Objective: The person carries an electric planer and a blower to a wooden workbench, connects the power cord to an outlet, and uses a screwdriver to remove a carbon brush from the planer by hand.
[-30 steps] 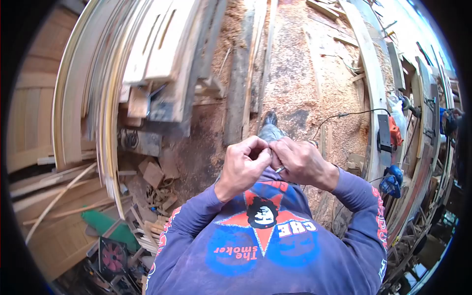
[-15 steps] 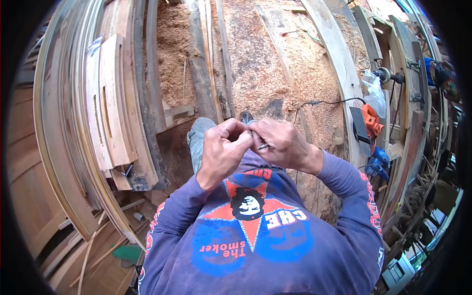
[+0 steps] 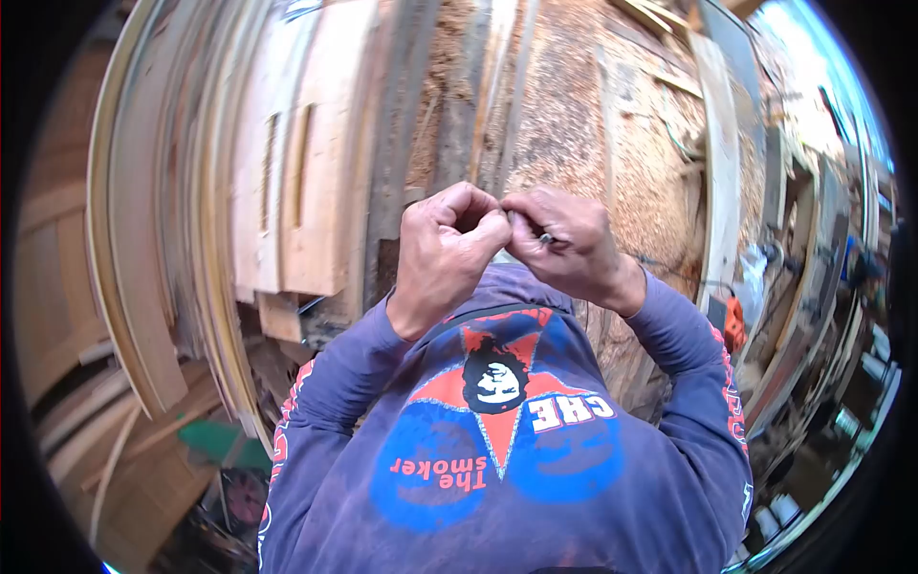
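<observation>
My left hand is closed in a pinch, its thumb pressed to the forefinger. My right hand is closed too, and its fingertips meet those of the left in front of my chest. Whatever is pinched between them is too small to make out. A small grey, metal-looking end shows between the fingers of my right hand; the rest of it is hidden. Below the hands is my printed purple long-sleeved shirt.
Pale slotted timbers lie to the left beside long stacked boards. Sawdust covers the ground ahead. On the right are a long plank, an orange power tool and a clear plastic bag.
My view has turned left, so the slotted timbers appear larger and further right in it. Both hands stay pinched together and sit slightly higher in the picture.
</observation>
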`<state>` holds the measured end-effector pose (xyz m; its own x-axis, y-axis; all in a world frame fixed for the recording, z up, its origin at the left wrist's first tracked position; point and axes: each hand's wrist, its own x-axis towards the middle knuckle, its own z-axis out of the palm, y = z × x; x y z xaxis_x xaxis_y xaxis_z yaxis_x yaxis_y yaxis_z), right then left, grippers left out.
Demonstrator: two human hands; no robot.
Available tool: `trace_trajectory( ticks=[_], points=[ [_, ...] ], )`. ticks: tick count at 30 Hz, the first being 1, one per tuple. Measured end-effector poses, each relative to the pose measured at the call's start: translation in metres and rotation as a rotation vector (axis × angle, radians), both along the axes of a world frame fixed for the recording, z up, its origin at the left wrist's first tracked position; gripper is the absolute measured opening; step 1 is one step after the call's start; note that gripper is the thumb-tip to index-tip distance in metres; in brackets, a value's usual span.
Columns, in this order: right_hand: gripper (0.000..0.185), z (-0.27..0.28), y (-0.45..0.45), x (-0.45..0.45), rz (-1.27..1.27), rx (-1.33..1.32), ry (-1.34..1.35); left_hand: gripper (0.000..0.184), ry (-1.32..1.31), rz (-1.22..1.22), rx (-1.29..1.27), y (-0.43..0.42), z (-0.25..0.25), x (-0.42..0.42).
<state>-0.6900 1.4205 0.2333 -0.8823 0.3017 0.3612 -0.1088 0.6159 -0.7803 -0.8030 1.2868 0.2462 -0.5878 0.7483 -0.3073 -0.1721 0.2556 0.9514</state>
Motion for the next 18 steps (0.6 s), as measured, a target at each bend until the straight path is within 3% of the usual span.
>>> trace_trajectory(
  ticks=[10,15,18],
  points=[
    [0.01,0.022,-0.054,-0.154,0.281,-0.255,-0.162,0.009,-0.118,0.349,0.093,-0.084,0.018,-0.101],
    [0.015,0.032,-0.055,-0.205,0.369,-0.53,-0.521,0.012,-0.177,0.449,0.094,-0.095,0.005,-0.133],
    [0.018,0.017,-0.04,-0.241,0.531,-0.455,-0.573,0.014,-0.236,0.483,0.117,-0.098,-0.008,-0.158]
  ],
)
